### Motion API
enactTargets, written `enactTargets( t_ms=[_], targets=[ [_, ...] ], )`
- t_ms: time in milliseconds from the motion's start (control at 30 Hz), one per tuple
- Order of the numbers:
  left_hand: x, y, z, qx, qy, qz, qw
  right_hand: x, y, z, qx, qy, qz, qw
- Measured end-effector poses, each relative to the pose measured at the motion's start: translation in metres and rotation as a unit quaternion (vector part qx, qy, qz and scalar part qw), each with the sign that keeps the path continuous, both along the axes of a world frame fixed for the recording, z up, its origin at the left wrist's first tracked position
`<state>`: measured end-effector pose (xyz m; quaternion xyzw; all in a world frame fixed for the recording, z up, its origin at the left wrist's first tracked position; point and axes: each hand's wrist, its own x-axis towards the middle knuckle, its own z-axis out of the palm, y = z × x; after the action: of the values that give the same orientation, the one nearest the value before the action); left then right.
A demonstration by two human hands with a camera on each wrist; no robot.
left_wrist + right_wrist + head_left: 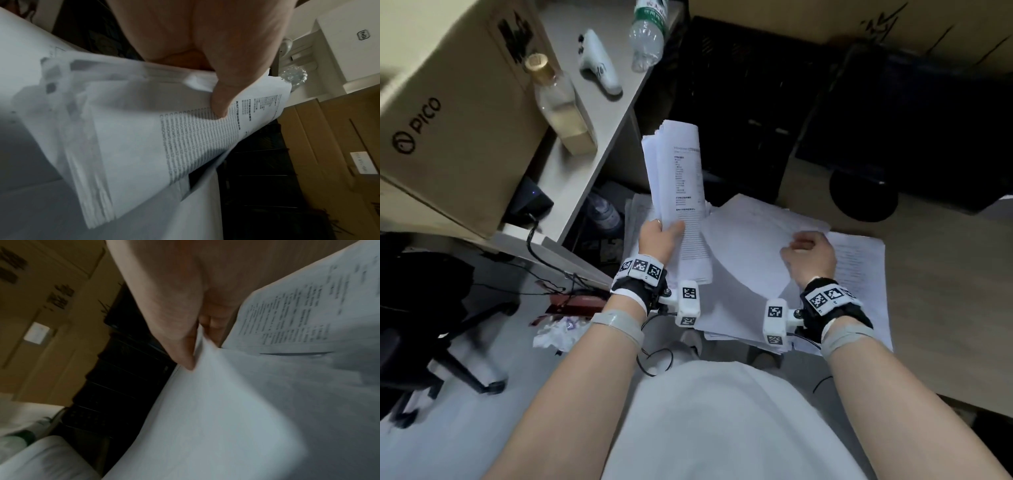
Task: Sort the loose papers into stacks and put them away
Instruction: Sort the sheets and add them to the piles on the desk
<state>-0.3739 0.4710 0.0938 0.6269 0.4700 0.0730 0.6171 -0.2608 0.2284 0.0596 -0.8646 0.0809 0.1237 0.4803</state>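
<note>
Overhead, a sheaf of papers (pixel 681 192) is gripped by the left hand (pixel 658 240) — thumb on top; a loose sheet (pixel 750 253) is pinched by the right hand (pixel 812 255) between thumb and fingers.

I can't read the print on the sheaf of papers (pixel 681 192) in my left hand (pixel 659 240); its near end blurs in the left wrist view. My right hand (pixel 810 255) hides its fingertips under a lifted sheet (pixel 750 246). The water bottle (pixel 649 34) is cut off by the top edge.
</note>
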Motion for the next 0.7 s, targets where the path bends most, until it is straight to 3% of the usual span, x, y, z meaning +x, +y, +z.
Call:
enactTargets(
  t_ms=[133,367,467,567,700],
  targets=[
    [-0.006,-0.015,-0.008,0.037,0.036,0.006,0.999,-0.013,-0.028,-0.031,-0.039,0.031,0.074,0.996],
    [-0.017,-0.044,-0.027,0.068,0.079,0.034,0.994,-0.025,-0.058,-0.057,-0.053,0.123,0.050,0.990],
    [-0.021,-0.051,-0.032,0.077,0.092,0.038,0.992,-0.028,-0.069,-0.060,-0.103,0.177,0.032,0.978],
    [-0.023,-0.054,-0.031,0.069,0.090,0.048,0.992,-0.025,-0.078,-0.068,-0.172,0.190,0.057,0.965],
    [-0.024,-0.058,-0.031,0.041,0.070,0.068,0.994,-0.021,-0.080,-0.073,-0.199,0.185,0.087,0.958]
  ],
)
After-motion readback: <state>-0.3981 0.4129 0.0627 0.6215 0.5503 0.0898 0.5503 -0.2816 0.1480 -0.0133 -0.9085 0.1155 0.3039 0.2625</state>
